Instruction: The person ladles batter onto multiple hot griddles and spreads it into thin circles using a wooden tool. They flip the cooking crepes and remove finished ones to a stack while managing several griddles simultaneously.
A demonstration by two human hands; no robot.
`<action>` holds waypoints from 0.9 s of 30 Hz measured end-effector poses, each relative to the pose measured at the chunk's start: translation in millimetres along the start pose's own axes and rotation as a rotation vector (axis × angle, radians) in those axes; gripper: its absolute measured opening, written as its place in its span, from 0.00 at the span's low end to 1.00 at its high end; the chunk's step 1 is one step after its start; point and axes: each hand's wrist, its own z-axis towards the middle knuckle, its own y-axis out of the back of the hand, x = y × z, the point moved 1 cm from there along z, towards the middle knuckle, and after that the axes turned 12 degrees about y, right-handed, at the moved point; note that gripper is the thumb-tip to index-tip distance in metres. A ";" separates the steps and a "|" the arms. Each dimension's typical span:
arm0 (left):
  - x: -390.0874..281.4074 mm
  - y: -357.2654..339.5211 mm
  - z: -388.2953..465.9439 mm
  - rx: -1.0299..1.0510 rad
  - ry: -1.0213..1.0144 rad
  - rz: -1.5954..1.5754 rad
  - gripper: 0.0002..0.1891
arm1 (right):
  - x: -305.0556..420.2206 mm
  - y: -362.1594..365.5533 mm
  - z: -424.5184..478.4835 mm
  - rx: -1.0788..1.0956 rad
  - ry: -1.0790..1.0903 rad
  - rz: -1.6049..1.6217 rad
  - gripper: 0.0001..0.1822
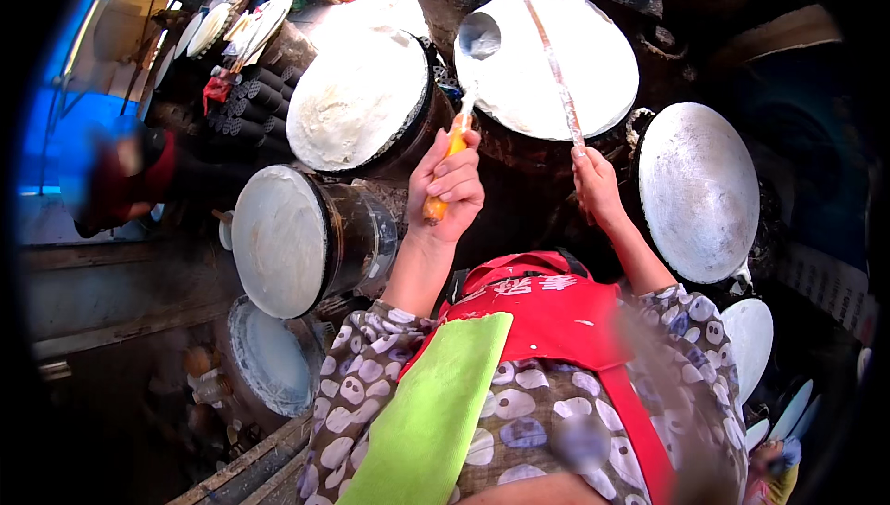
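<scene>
My left hand [448, 185] is closed around the yellow handle of a ladle [455, 150]. The ladle's shaft is coated in white, and its rounded grey bowl [480, 35] rests over the left part of a round griddle [570, 133] spread with white batter [591, 67]. In my right hand [596, 181] is a long, slim wooden stick [549, 53], smeared with white. It crosses above the batter and reaches past the far rim. A second round griddle, covered in a white layer [358, 98], stands at the left on a dark drum.
A bare grey metal griddle [699, 192] sits at the right. On the left are a lidded drum [278, 241] and a bucket of pale liquid [271, 359]. Honeycomb coal briquettes [254, 105] are stacked beyond, near round flat sheets [261, 25]. A person's dark-red sleeve [160, 164] shows at far left.
</scene>
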 end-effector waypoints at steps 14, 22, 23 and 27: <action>-19.3 1.4 -129.7 -0.381 -0.195 0.429 0.14 | 9.8 44.1 65.6 0.006 -0.085 -1.287 0.23; -6.7 18.4 -152.6 -0.526 -0.220 0.488 0.13 | -22.8 34.2 44.2 -0.033 -0.206 -0.648 0.24; -5.5 20.5 -158.4 -0.538 -0.220 0.484 0.13 | -25.9 20.1 29.4 0.022 -0.219 -0.519 0.22; 5.8 23.5 -181.4 -0.619 -0.266 0.441 0.11 | -14.3 -30.6 -28.4 0.287 -0.258 -0.171 0.19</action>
